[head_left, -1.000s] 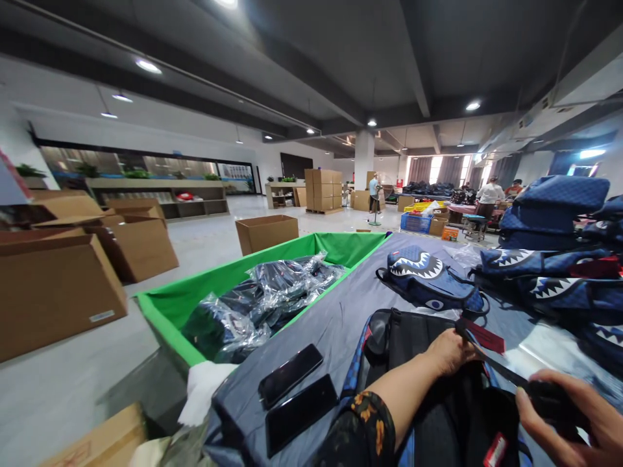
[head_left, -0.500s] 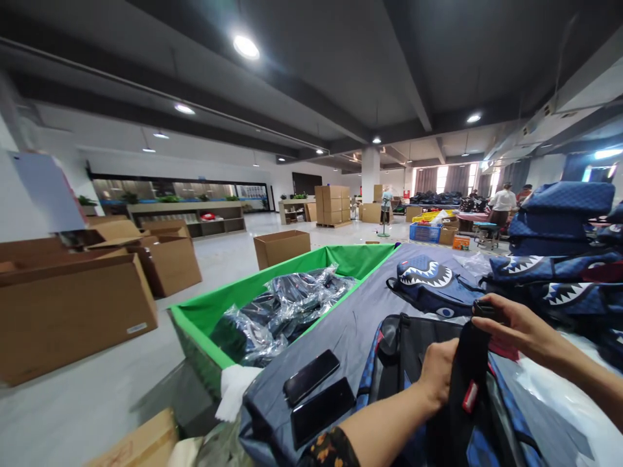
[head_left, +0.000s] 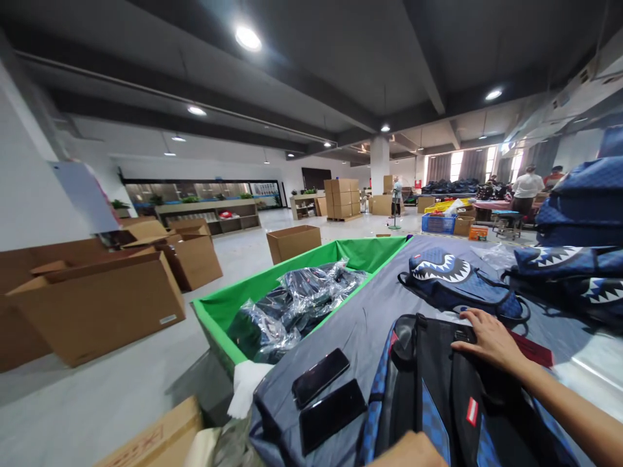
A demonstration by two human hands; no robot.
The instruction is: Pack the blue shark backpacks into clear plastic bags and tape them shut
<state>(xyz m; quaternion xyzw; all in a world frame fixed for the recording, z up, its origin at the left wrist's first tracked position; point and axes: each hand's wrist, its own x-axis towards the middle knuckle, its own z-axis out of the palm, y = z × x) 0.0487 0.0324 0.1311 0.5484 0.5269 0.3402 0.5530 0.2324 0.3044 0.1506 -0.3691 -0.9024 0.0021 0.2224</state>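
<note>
A blue checkered backpack (head_left: 433, 389) with black straps lies back side up on the grey-covered table. My right hand (head_left: 491, 344) rests on its upper edge beside a black strap fitting, fingers stretched out and apart. At the bottom edge of the view, my left hand (head_left: 411, 451) is over the backpack's lower part; its fingers are hidden. A small red-and-white tag (head_left: 472, 410) shows on the shoulder strap between the hands. Just beyond lies another blue backpack (head_left: 457, 285) with a shark-mouth print.
Two black phones (head_left: 332, 412) lie left of the backpack. A green-lined bin (head_left: 214, 324) holds plastic-wrapped goods. More shark-print backpacks (head_left: 559, 266) are piled on the right. Cardboard boxes (head_left: 107, 305) stand on the floor at left. People (head_left: 527, 188) are in the far background.
The black strap that both hands held raised now lies down on the backpack. My left hand has dropped toward the bottom edge; my right has opened and flattened. The view has turned slightly left.
</note>
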